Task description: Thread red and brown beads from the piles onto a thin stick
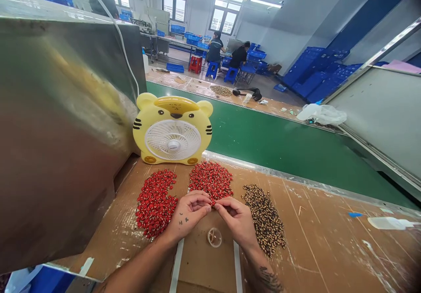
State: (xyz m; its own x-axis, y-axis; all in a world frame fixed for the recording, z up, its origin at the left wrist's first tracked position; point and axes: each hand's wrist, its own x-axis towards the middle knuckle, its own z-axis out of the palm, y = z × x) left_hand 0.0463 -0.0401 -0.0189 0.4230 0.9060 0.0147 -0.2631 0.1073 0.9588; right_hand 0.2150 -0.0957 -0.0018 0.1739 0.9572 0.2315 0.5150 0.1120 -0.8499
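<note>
Both hands meet in the middle, fingertips close together. My left hand point(190, 214) is closed in a pinch at a small red piece point(212, 203). From the other side my right hand point(239, 222) pinches at the same spot; whether it also has a tiny part in its fingers is hidden. Just beyond the fingertips is a pile of small red pieces point(210, 176) with pale tips. A second red pile point(154, 203) spreads left of my left hand. Right of my right hand lies a heap of small black-and-gold parts point(265, 218). A small round clear cup point(214, 237) stands below my hands, something thin inside it.
A yellow animal-faced fan point(173, 128) stands behind the piles. A large metal box point(66, 130) borders the left side. Beyond the cardboard-covered table point(309, 240) runs a green belt point(263, 137). A white bottle point(388, 223) lies at right. Two people sit working far back.
</note>
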